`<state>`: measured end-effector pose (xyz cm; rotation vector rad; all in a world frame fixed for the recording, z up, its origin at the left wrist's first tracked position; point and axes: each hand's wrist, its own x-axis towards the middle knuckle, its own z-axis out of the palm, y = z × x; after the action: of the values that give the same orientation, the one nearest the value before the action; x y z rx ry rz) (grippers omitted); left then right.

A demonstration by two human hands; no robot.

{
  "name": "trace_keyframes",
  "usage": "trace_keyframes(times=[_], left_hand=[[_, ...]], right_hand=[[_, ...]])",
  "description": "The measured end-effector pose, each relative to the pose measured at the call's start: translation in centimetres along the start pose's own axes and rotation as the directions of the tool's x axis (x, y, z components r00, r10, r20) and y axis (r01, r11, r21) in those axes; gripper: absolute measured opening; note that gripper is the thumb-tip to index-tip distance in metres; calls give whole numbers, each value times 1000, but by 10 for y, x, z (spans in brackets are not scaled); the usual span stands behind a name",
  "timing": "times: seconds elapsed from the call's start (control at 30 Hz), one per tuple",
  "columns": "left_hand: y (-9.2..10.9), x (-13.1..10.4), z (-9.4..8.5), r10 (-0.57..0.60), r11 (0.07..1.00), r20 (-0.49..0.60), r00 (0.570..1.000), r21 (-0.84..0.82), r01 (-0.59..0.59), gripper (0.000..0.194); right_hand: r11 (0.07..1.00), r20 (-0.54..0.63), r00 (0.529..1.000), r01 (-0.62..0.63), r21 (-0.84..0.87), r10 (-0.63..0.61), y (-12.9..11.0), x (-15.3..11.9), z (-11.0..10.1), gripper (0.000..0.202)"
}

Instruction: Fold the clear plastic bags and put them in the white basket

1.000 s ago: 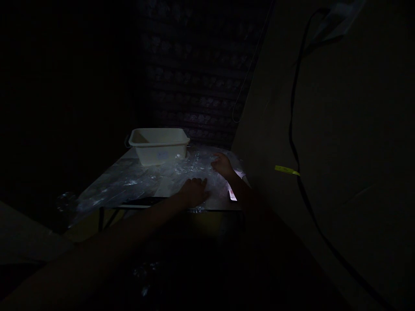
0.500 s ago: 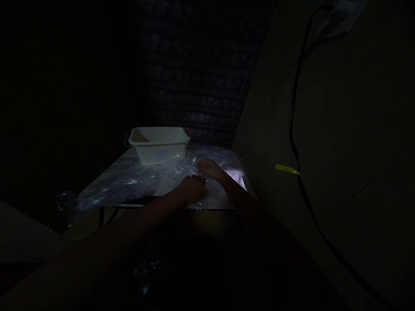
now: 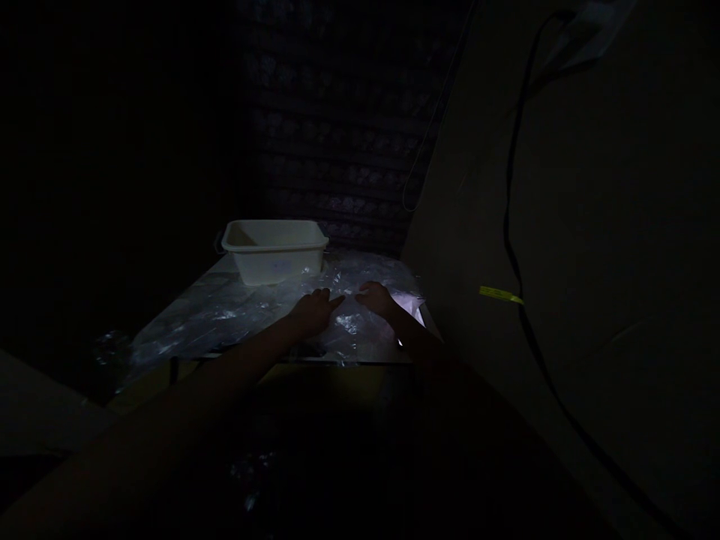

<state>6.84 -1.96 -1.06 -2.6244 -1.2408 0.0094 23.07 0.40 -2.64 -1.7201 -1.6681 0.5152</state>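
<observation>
Clear plastic film (image 3: 253, 306) lies wrinkled over the table, catching bits of light. My left hand (image 3: 313, 312) rests on or just over the film, its fingers and thumb stretched apart. To its right, my right hand (image 3: 376, 298) is bent over the same film, its fingers curved and a small gap between them and the thumb. Nothing shows held in either hand, though the dark hides fine detail. Beside my right wrist a bright lit patch (image 3: 409, 306) glows at the table's right side.
A white rectangular tub (image 3: 278, 266) stands on the far left of the table (image 3: 196, 289). A wall (image 3: 590, 247) rises on the right, with a black cable (image 3: 509, 195) bearing a yellow tag (image 3: 498, 293). Dark shelf-like rows (image 3: 354, 176) lie behind.
My left hand has moved left and slightly away from me, and its fingers have spread from a curled shape. My right hand has shifted slightly right. The film between them now looks more crumpled.
</observation>
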Motion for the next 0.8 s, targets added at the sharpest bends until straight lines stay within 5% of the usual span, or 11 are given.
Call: trace_keyframes(times=[0.27,0.53,0.8], left_hand=[[3,-1,1,-15,999,66,998,-34,17,44],[0,-1,3,-53,998,37,998,-17,53,49],[-1,-3,6,-11,1000,99,995,-16,13,49]], right_hand=[[934,109,982,-178,311,151,-3,2,9,27],[824,112,988,-148,547,103,-5,-1,3,33],[910,100,980,-196,365,171,-8,1,4,12]])
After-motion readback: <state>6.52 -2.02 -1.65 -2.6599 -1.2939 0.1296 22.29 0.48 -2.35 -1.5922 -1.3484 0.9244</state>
